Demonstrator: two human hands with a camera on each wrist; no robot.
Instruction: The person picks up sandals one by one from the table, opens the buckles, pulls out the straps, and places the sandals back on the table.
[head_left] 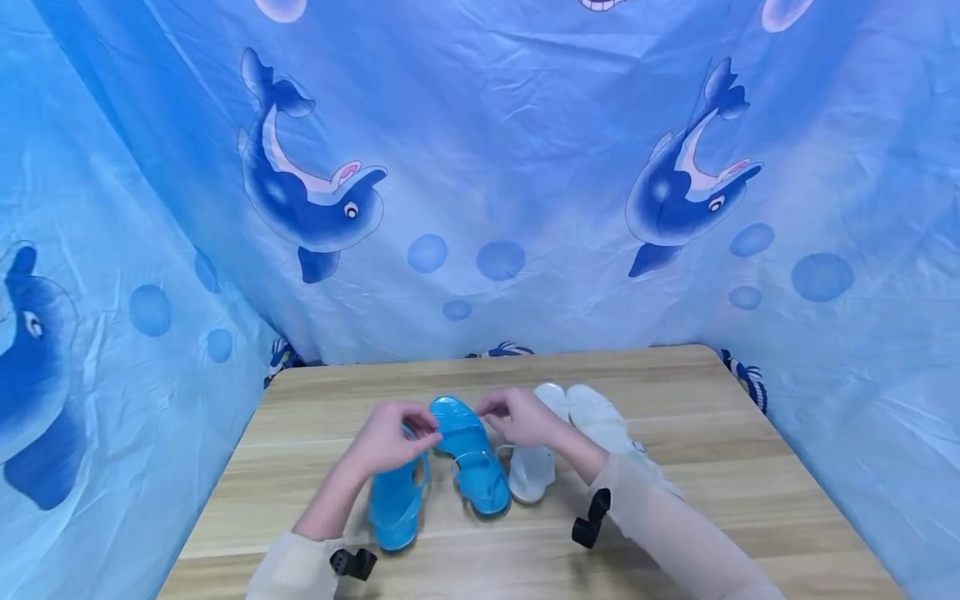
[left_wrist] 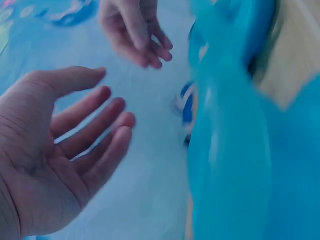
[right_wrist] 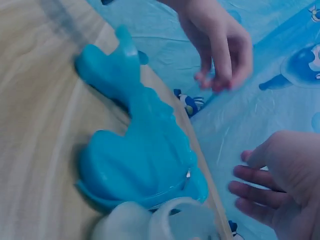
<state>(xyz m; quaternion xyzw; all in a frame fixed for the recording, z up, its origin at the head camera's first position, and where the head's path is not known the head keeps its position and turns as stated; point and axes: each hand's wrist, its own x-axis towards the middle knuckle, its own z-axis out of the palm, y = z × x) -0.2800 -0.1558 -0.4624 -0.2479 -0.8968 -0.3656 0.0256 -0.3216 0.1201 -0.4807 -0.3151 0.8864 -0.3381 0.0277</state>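
Note:
Two shiny blue sandals lie side by side on the wooden table. My left hand (head_left: 395, 435) hovers over the upper part of the left blue sandal (head_left: 395, 508), hiding some of it. Loosely bent, its fingers hold nothing, as the left wrist view also shows. To the right is the other blue sandal (head_left: 486, 483), its front at the far end. My right hand (head_left: 521, 417) hangs between this sandal and a white sandal (head_left: 531, 477), partly covering the white one. In the right wrist view the right hand (right_wrist: 280, 185) has relaxed fingers with nothing between them.
Another white sandal (head_left: 596, 412) lies further right, partly behind the right forearm. The wooden table (head_left: 712, 400) ends at a blue dolphin-print curtain (head_left: 487, 183) at the back and sides. Black wrist cameras (head_left: 592, 518) sit on both sleeves.

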